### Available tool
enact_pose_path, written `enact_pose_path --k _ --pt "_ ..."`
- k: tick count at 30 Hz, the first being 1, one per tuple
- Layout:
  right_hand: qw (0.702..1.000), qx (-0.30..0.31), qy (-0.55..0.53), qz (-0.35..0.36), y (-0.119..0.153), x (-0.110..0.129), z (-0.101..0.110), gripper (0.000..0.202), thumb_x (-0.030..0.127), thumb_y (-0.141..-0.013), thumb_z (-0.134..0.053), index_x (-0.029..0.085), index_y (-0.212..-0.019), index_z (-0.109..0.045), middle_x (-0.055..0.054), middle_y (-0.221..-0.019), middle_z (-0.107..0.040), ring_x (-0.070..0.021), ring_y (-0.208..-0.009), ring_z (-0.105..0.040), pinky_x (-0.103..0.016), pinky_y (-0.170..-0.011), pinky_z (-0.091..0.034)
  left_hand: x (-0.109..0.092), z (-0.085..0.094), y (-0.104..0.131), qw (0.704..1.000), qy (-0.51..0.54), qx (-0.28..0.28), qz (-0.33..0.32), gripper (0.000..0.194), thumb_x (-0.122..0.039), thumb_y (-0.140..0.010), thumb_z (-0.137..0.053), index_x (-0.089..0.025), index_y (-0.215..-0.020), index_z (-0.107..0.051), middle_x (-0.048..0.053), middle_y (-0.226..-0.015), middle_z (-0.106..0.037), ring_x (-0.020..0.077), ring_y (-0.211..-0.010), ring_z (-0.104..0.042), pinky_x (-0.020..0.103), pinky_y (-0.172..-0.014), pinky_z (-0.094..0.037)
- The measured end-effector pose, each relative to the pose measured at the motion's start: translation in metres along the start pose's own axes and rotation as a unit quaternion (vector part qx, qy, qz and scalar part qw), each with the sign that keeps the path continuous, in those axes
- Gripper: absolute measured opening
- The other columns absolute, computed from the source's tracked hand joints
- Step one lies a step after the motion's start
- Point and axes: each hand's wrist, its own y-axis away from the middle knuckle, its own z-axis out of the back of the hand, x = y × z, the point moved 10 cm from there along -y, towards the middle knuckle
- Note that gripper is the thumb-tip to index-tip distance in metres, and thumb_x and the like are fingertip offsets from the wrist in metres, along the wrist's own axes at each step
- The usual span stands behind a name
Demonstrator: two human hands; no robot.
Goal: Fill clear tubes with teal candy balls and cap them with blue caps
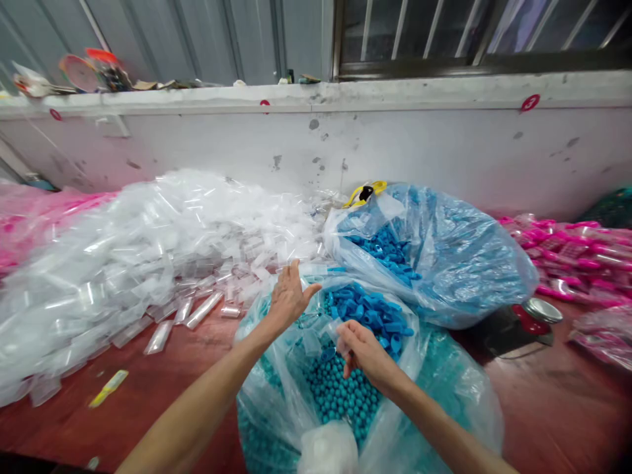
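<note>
Left hand (pixel 288 297) stretched forward, fingers flat and spread, palm down, holding nothing; fingertips reach the near edge of the pile of small clear plastic sleeves (pixel 148 257), likely to pull one off. Right hand (pixel 364 350) loosely curled over the open near bag (pixel 276 395), thumb and fingertips pinched on what looks like one small clear sleeve (pixel 340 336); contents of the pinch too small to tell for sure.

Near bag: thin crinkly clear plastic, mouth rolled open so the parts sit within reach. Inside, round teal beads (pixel 340 395) at front, blue tube-shaped caps (pixel 368 309) heaped behind them. Second bag (pixel 444 263) just beyond and right, blue-tinted film, slumped open, more blue caps spilling at its mouth; yellow strap with black clip (pixel 364 192) at its top.

Sleeve pile glossy, flat rectangular, loosely heaped across left of the red surface (pixel 543 408); a few strays slid off near the front. Yellow strip (pixel 108 388) lies alone front left. Pink packaged items (pixel 567 253) piled far right, metal lid (pixel 542 309) beside them. White wall (pixel 444 145) behind.
</note>
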Motion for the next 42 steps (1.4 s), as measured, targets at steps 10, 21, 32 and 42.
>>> enact_pose_path --k 10,21,32,42 --pt "0.944 0.051 0.326 0.006 0.024 -0.016 -0.008 0.016 0.026 -0.084 -0.036 0.019 -0.071 -0.044 0.004 -0.064 -0.048 -0.0094 -0.053 -0.052 -0.020 -0.050 -0.040 -0.008 -0.044 0.166 0.909 -0.129 0.329 -0.222 0.021 -0.018 -0.084 -0.038 -0.018 -0.070 -0.053 0.002 -0.069 -0.059 0.0151 -0.066 -0.053 0.025 -0.062 -0.037" --pt "0.920 0.072 0.381 0.061 0.027 -0.009 -0.012 0.022 0.022 -0.083 -0.037 0.021 -0.104 -0.044 -0.004 -0.090 -0.055 -0.0168 -0.071 -0.059 -0.027 -0.058 -0.046 0.002 -0.056 0.139 0.919 -0.068 0.388 -0.029 0.023 -0.034 -0.077 -0.046 -0.018 -0.072 -0.062 0.005 -0.070 -0.062 0.0205 -0.071 -0.057 0.029 -0.065 -0.040" --pt "0.981 0.021 0.191 0.007 0.032 0.002 0.011 0.027 0.023 -0.076 -0.048 0.022 -0.101 -0.040 0.002 -0.083 -0.055 -0.0095 -0.059 -0.056 -0.019 -0.047 -0.040 -0.009 -0.068 0.136 0.921 0.114 0.367 0.071 0.014 -0.027 -0.075 -0.042 -0.018 -0.070 -0.052 0.002 -0.064 -0.055 0.0178 -0.064 -0.052 0.030 -0.062 -0.038" --pt "0.780 -0.054 0.622 0.047 0.013 0.036 0.035 0.019 0.018 -0.083 -0.039 0.022 -0.084 -0.058 -0.002 -0.084 -0.062 -0.0161 -0.083 -0.057 -0.024 -0.067 -0.036 0.001 -0.156 0.144 0.881 0.113 0.425 0.173 0.018 -0.018 -0.061 -0.056 -0.020 -0.050 -0.042 0.004 -0.058 -0.052 0.0231 -0.076 -0.053 0.035 -0.075 -0.037"
